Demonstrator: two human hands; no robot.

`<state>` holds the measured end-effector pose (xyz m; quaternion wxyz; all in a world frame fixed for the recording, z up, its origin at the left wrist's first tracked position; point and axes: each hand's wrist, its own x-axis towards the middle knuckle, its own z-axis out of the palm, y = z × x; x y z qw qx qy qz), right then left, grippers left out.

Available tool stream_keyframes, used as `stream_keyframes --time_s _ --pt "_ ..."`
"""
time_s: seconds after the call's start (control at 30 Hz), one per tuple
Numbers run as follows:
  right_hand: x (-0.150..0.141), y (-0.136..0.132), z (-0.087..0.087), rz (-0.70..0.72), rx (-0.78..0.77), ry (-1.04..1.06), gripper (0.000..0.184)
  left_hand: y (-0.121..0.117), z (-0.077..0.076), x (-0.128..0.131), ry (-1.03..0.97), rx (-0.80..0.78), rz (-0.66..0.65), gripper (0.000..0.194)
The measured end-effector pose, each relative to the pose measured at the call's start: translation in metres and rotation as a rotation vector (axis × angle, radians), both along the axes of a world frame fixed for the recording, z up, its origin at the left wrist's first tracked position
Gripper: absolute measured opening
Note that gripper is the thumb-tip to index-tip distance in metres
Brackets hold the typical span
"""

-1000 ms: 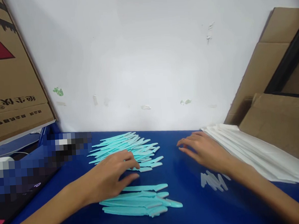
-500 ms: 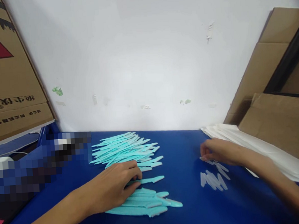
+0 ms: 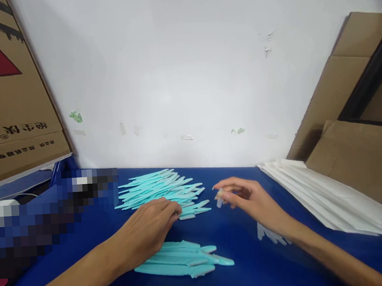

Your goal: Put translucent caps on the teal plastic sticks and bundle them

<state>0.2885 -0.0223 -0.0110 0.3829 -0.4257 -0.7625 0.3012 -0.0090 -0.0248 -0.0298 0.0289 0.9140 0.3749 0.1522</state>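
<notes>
My left hand [image 3: 157,220] is closed, with its fingers pinched around a turquoise eyebrow razor [image 3: 201,210] whose pale tip points right. The hand covers the razor's other end. Just behind it lies a pile of similar razors [image 3: 155,188]. Nearer me, a smaller group of turquoise razors [image 3: 181,260] lies side by side, partly under my left wrist. My right hand [image 3: 246,195] pinches a small translucent plastic cap [image 3: 219,199] between thumb and fingers, a short way right of the held razor's tip. Several more clear caps [image 3: 272,234] lie on the table below my right wrist.
The blue tabletop [image 3: 237,265] meets a white wall [image 3: 180,74] at the back. White flat sheets or bags [image 3: 327,203] are stacked at the right, by opened cardboard [image 3: 356,154]. At the left stands a printed cardboard box [image 3: 16,102]; a pixelated patch hides what is below it.
My right hand has moved left from the loose caps, carrying one cap. My left hand has risen slightly toward the far pile with the single razor that lay between the two groups.
</notes>
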Motion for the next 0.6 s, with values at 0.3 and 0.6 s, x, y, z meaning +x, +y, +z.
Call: stream_keyframes --time_s 0.3,0.6 --pt "-0.015 -0.007 -0.011 -0.092 -0.043 0.166 0.023 0.000 0.001 0.002 -0.130 0.065 -0.010 0.024" --pt "-0.015 -0.007 -0.017 -0.095 -0.045 0.175 0.022 0.000 0.001 0.003 -0.172 0.130 -0.065 0.020"
